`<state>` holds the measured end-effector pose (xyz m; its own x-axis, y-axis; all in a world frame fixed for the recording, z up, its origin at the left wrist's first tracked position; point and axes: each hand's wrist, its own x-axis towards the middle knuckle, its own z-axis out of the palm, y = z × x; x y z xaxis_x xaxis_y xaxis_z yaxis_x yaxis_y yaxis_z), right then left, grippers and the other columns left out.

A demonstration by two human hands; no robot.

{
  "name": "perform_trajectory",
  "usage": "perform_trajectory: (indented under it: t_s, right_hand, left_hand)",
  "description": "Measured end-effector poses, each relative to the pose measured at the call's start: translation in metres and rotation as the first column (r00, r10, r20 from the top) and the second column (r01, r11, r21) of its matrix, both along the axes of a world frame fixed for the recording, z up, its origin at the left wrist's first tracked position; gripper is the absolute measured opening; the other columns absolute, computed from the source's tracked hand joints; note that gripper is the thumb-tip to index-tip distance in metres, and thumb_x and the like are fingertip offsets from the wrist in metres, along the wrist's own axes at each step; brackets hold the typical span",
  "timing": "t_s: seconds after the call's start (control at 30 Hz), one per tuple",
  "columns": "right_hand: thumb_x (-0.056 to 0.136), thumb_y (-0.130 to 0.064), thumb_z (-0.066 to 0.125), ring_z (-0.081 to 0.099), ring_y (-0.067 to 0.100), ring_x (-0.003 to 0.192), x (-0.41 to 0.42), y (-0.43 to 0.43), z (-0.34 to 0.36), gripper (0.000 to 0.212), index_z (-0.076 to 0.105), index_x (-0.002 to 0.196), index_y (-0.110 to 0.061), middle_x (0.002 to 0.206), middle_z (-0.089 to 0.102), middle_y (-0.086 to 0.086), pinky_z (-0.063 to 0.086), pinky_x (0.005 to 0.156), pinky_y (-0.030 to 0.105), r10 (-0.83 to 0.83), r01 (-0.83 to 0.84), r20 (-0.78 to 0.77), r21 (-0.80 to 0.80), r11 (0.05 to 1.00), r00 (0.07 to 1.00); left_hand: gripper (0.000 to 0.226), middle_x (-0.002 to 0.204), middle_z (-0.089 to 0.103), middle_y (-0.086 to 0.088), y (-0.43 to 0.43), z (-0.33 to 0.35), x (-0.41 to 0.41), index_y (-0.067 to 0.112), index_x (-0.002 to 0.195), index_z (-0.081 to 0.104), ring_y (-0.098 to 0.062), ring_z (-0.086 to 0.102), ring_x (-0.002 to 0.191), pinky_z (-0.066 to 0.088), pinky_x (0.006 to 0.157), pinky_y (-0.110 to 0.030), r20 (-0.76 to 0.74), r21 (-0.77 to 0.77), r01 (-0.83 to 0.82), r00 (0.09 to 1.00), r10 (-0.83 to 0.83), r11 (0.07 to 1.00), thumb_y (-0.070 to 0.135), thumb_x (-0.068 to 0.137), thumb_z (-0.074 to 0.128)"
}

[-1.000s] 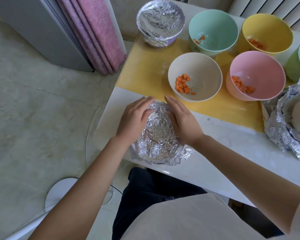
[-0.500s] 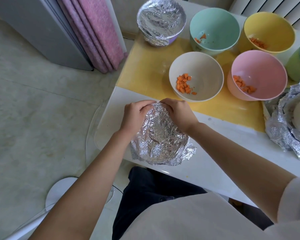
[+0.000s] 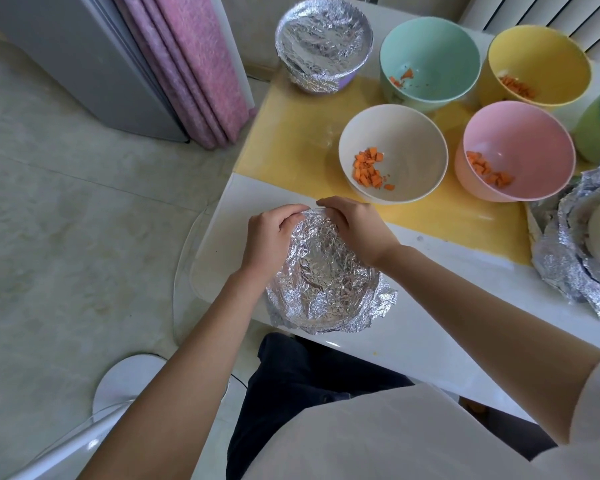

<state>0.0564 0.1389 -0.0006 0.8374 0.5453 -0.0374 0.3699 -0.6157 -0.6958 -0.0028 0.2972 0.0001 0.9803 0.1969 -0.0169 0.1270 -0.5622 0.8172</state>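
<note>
The foil-covered bowl [image 3: 321, 289] is set at the near edge of the surface [image 3: 440, 306]. Its far rim is gripped by the left hand [image 3: 269, 239] and right hand [image 3: 359, 230], fingers curled on the foil; looser foil lies nearer, reachable by both.

- Bright, soft daylight throughout, strongest toward 1 o'clock, bleaching the white table [image 3: 430, 327].
- Faint, diffuse shadows only, beneath the cream bowl [image 3: 413, 140] and forearms.
- Sparkling glare across the crumpled foil [image 3: 323, 271] at centre.
- Wide-angle bowing of straight lines near 9 and 11 o'clock.
- Sharp mid-frame; slightly soft, smeared toward 5 o'clock.
</note>
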Motion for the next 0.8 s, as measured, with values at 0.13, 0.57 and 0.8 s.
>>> perform_trajectory:
  t_s: [0.13, 0.57, 0.8]
  right_hand:
    - [0.099, -0.012, 0.043, 0.058, 0.028, 0.110, -0.012, -0.009, 0.006, 0.033, 0.050, 0.131, -0.007, 0.132, 0.055, 0.010, 0.039, 0.094, 0.028, -0.069, 0.069, -0.025, -0.002, 0.998, 0.997]
    - [0.100, -0.017, 0.039, 0.034, 0.024, 0.137, -0.053, -0.022, 0.001, 0.039, 0.044, 0.137, -0.004, 0.141, 0.046, 0.012, 0.021, 0.113, 0.025, -0.014, 0.013, -0.037, -0.022, 1.000, 0.999]
    - [0.102, -0.026, 0.032, 0.047, 0.027, 0.124, -0.053, -0.022, -0.006, 0.042, 0.038, 0.140, -0.011, 0.138, 0.049, 0.008, 0.038, 0.100, 0.035, -0.022, 0.016, -0.129, -0.047, 0.999, 0.991]
  left_hand:
    - [0.018, 0.082, 0.063, 0.000, 0.000, -0.001, -0.023, 0.005, 0.104, 0.063, -0.011, 0.052, 0.069, 0.033, 0.059, -0.016, -0.047, 0.097, -0.117, 0.991, 0.122, 0.988, 0.011, 0.096, 0.048]
    - [0.006, 0.081, 0.044, -0.006, -0.015, 0.015, -0.105, 0.010, 0.088, 0.037, -0.020, 0.039, 0.058, 0.024, 0.049, -0.032, -0.380, 0.154, -0.384, 0.827, 0.414, 0.910, 0.013, 0.093, 0.034]
    - [0.036, 0.139, 0.043, 0.000, -0.006, 0.012, -0.082, 0.014, 0.135, 0.040, -0.012, 0.041, 0.125, 0.033, 0.094, -0.019, -0.208, -0.022, -0.269, 0.943, 0.259, 0.963, 0.021, 0.100, 0.038]
